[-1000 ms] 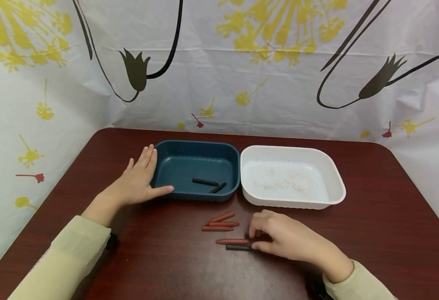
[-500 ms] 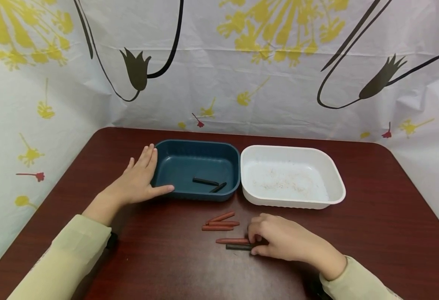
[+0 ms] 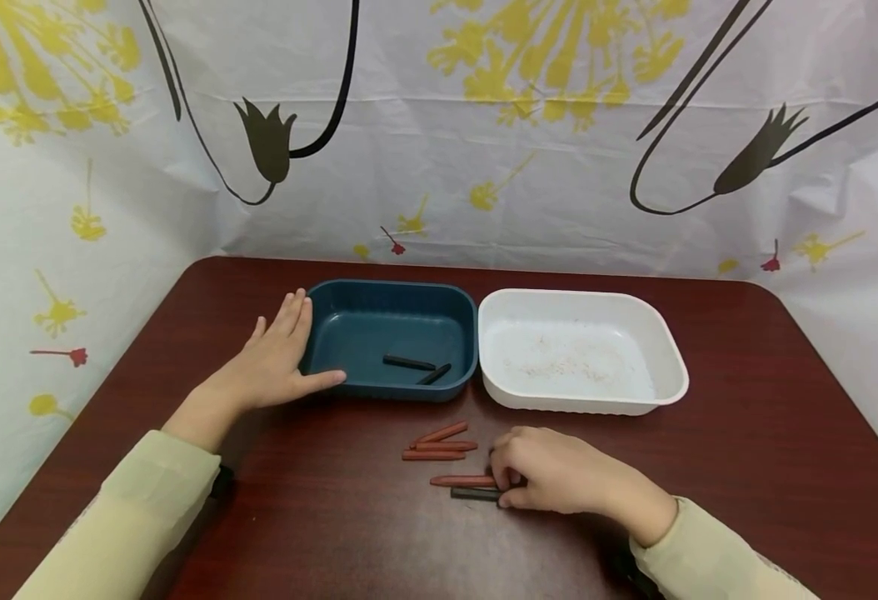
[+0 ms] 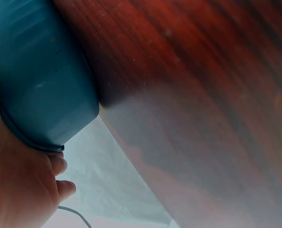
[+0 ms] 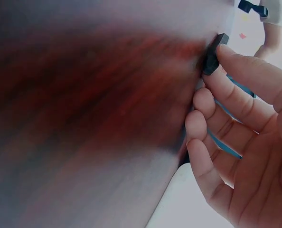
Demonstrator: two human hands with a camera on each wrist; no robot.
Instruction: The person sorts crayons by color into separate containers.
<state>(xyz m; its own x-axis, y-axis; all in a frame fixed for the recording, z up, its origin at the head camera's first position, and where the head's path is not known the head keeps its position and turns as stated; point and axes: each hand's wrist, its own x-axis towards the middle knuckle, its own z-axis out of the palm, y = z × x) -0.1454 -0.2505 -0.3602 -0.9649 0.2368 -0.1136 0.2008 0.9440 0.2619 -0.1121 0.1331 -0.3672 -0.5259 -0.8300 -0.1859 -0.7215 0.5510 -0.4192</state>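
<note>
My left hand [image 3: 274, 362] lies flat against the left wall of the dark blue tray [image 3: 394, 287], fingers straight; the left wrist view shows the palm [image 4: 17, 190] against that tray [image 4: 36, 80]. Two black crayons [image 3: 409, 362] lie inside it. My right hand [image 3: 559, 479] is curled low on the table and pinches the end of a black crayon [image 3: 472, 493] that lies there, with a brown crayon [image 3: 460, 481] just beyond it. In the right wrist view a fingertip [image 5: 245, 66] presses on the black crayon's end [image 5: 211, 54].
A white tray [image 3: 581, 297] stands right of the blue one, holding only faint crumbs. Three more brown crayons [image 3: 439, 444] lie on the dark red table [image 3: 746, 417] in front of the trays. A flowered white sheet walls in the back and sides.
My right hand has crept a little to the left and its fingers have curled closer round the black crayon's end. The left hand and the trays have not moved.
</note>
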